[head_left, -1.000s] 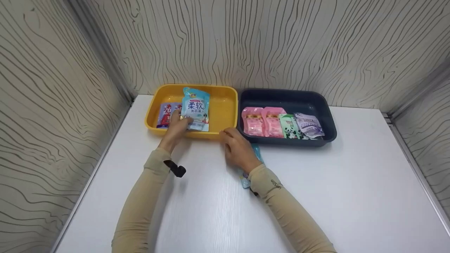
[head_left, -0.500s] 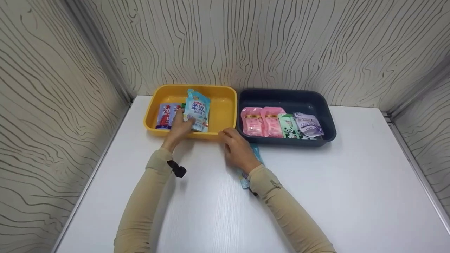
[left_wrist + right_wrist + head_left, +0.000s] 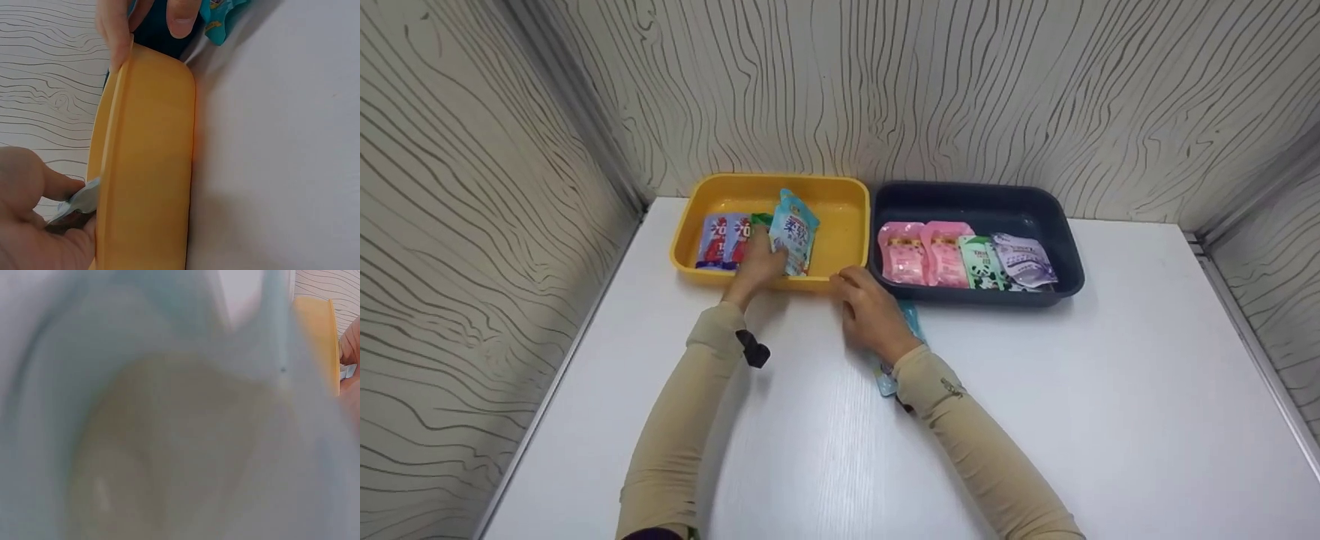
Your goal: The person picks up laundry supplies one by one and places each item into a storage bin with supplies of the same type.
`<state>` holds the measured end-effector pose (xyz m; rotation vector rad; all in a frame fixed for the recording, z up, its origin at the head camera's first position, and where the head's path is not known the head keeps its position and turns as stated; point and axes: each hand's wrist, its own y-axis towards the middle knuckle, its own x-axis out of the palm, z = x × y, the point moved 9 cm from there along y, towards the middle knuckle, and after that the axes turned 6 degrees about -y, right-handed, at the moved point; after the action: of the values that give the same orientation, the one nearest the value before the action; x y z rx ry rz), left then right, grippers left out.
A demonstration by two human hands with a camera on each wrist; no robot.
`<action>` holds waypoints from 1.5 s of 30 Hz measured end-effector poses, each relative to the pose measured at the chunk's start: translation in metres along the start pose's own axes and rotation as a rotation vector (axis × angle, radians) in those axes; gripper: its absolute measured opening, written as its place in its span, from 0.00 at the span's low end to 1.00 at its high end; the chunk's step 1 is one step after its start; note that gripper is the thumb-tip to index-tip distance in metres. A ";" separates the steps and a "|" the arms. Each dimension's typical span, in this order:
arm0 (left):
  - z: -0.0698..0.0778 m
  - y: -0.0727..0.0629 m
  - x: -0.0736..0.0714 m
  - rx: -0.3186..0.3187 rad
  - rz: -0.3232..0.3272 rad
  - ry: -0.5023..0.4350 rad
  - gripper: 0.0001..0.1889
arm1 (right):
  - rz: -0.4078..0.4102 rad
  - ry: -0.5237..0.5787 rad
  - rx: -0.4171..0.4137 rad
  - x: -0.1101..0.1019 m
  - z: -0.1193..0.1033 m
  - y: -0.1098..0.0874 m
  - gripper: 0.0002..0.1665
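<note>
In the head view, my left hand (image 3: 761, 264) reaches over the front rim of the yellow tray (image 3: 840, 217) and pinches a light blue laundry detergent pouch (image 3: 799, 231) that leans to the right. The left wrist view shows this pouch (image 3: 84, 198) between thumb and fingers. My right hand (image 3: 874, 311) grips the tray's front rim near its right corner, fingers hooked over it. Beneath the right wrist a second light blue pouch (image 3: 888, 385) lies on the table, partly covered. The right wrist view is mostly blurred by something close to the lens.
Two purple-and-red pouches (image 3: 712, 238) and a green one (image 3: 762, 220) lie left in the yellow tray. A dark blue tray (image 3: 960, 196) beside it holds two pink pouches (image 3: 906, 255), a green panda pouch (image 3: 981, 259) and a purple-white pouch (image 3: 1025, 259). Patterned walls (image 3: 840, 90) enclose the table.
My left hand has shifted right inside the yellow tray, and the light blue pouch has moved right with it, tilting. The green pouch beside it has come into view. My right hand stays on the rim.
</note>
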<state>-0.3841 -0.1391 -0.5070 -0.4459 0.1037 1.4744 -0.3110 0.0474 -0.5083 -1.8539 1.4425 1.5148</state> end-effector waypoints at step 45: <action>-0.002 -0.007 -0.011 -0.025 0.160 0.300 0.27 | 0.006 -0.005 -0.028 -0.002 -0.001 0.001 0.25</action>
<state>-0.3776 -0.1504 -0.5037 -0.6905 0.3668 1.5581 -0.3113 0.0468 -0.5054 -1.8627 1.4333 1.5488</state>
